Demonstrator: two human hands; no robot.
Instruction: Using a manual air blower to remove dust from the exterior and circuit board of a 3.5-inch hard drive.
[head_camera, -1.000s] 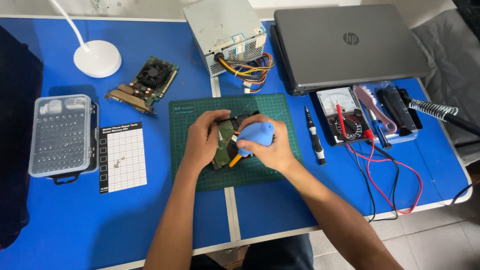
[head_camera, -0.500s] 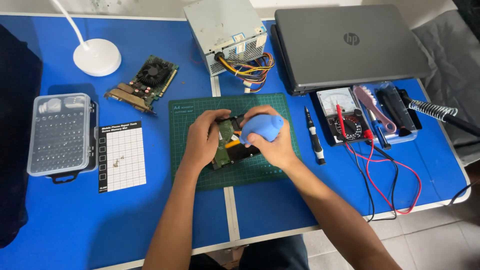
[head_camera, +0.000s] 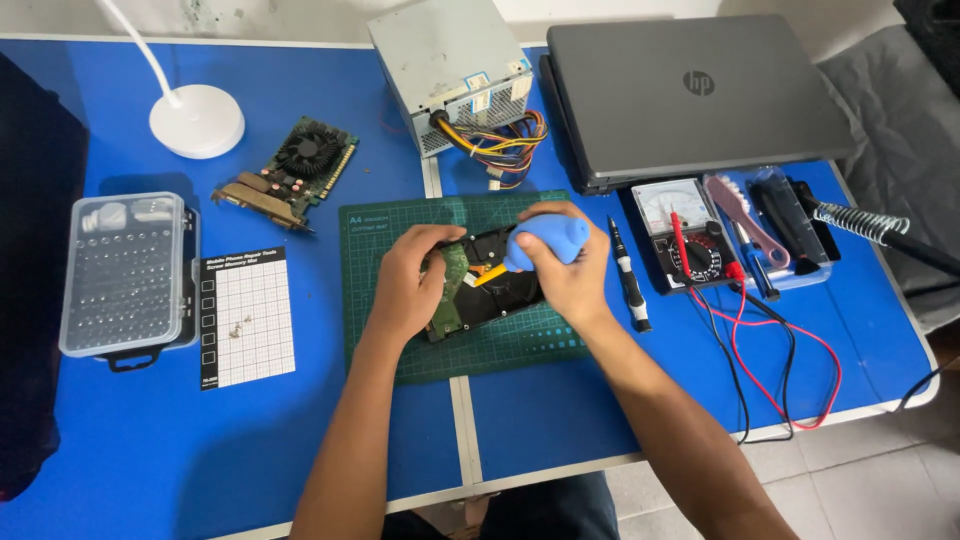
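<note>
A: Listing materials first, taken from the green cutting mat (head_camera: 400, 350): mat rubbery, gridded, rectangular, flat on the blue table (head_camera: 330, 440). Hard drive (head_camera: 492, 292) at mat centre, dark metal slab, green circuit board on its left part, orange strip across.

B: Blower?

A: Blue dust blower (head_camera: 545, 240), smooth rubber bulb, over the drive's upper right edge. Orange strip beside it; whether nozzle or drive part, cannot tell.

B: Containers?

A: Left of mat, well apart: clear plastic case (head_camera: 125, 275), lid closed, rows of small screwdriver bits inside. Between case and mat: white gridded screw sheet (head_camera: 250, 315), a few tiny screws in one square. Right of mat: blue tray (head_camera: 800, 275) with brush and small tools, analogue meter (head_camera: 685, 235) beside it, red and black leads trailing.

B: Hands?

A: Left hand (head_camera: 405, 290) curled over the drive's left edge, fingers clasping it. Right hand (head_camera: 570, 275) wrapped closed around the blower bulb, above the drive's right side. Drive between both hands, touching the left.
</note>
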